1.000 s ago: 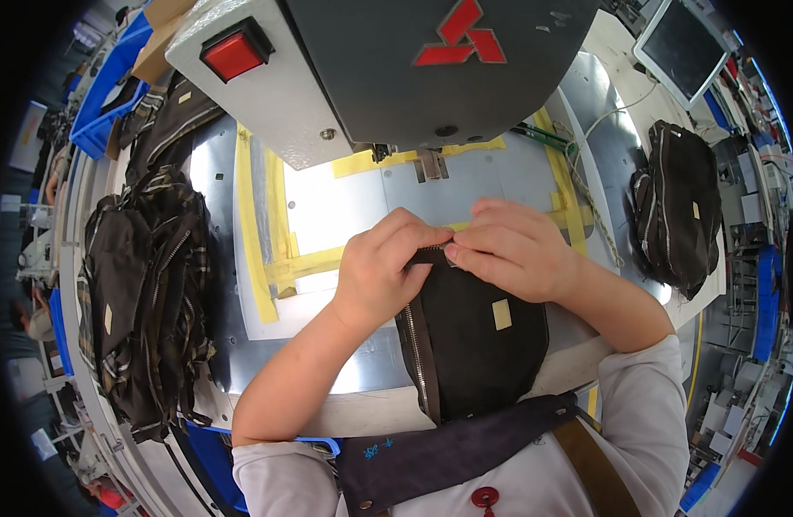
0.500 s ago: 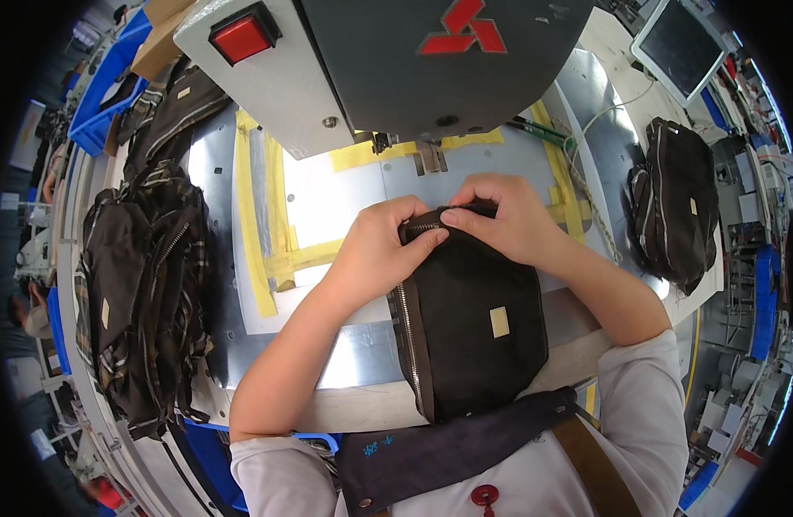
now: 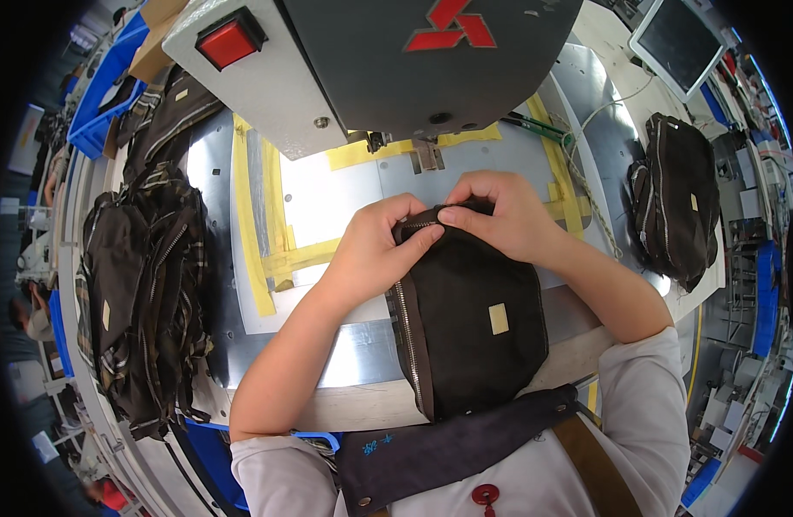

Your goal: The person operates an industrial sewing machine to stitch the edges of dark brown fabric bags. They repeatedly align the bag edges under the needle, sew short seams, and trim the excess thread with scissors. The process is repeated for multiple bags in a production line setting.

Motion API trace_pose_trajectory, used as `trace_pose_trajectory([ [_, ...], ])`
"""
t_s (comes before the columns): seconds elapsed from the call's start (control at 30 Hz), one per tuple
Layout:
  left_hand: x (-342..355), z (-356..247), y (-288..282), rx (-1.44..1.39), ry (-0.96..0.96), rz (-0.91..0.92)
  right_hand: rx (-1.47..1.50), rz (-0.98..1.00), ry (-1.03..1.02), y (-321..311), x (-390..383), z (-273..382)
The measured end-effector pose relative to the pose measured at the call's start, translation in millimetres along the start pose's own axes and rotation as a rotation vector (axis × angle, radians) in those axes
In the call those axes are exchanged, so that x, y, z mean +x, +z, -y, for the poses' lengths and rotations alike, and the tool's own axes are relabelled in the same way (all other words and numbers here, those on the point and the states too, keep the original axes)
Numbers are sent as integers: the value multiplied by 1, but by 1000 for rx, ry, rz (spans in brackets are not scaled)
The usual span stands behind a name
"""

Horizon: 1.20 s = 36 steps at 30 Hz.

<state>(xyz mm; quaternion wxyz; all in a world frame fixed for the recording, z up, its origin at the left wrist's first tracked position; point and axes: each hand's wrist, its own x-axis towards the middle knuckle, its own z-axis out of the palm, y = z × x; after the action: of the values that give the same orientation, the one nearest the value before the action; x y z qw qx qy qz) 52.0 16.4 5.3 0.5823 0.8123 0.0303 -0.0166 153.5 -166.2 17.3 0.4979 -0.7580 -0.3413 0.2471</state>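
Observation:
A black fabric pouch (image 3: 465, 345) with a metal zipper down its left side and a small cream patch lies at the table's front edge, against my apron. My left hand (image 3: 379, 246) pinches the pouch's far end at the zipper, thumb on top. Beside it my right hand (image 3: 504, 220) grips the same end, its thumb almost touching the left thumb. What lies under the fingertips is hidden. Just beyond my hands stands a sewing machine head (image 3: 431, 69) in grey and white, its presser foot (image 3: 428, 155) over the metal plate.
Piled at the left are several black pouches (image 3: 146, 302) with plaid lining. More finished-looking pouches (image 3: 676, 202) sit at the right. Yellow tape (image 3: 251, 224) marks the plate. Green-handled snips (image 3: 538, 129) lie right of the machine, near a cord (image 3: 577, 168). A small screen (image 3: 679, 43) stands far right.
Both hands keep their hold on the pouch's far end and have barely shifted. The view has moved slightly, so the machine head appears a little further left.

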Motion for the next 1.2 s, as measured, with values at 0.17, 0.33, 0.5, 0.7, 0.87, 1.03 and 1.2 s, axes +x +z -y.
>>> trace_pose_trajectory([
  [0.17,-1,-1,0,-18,0,8,15,7,-29,0,-1,-2],
  [0.33,-1,0,2,-62,32,-39,37,7,-45,-2,0,-1],
  [0.5,0,-2,8,20,40,-118,12,-45,5,-2,1,-3],
  [0.7,13,7,10,449,247,-400,-241,-86,54,0,22,-10],
  [0.87,30,6,7,489,108,-418,-457,-116,1,-1,36,-15],
  [1.03,47,5,7,502,47,-403,-534,-45,115,-19,53,-15],
  [1.2,58,17,5,561,56,-438,-491,-26,85,-25,76,-23],
])
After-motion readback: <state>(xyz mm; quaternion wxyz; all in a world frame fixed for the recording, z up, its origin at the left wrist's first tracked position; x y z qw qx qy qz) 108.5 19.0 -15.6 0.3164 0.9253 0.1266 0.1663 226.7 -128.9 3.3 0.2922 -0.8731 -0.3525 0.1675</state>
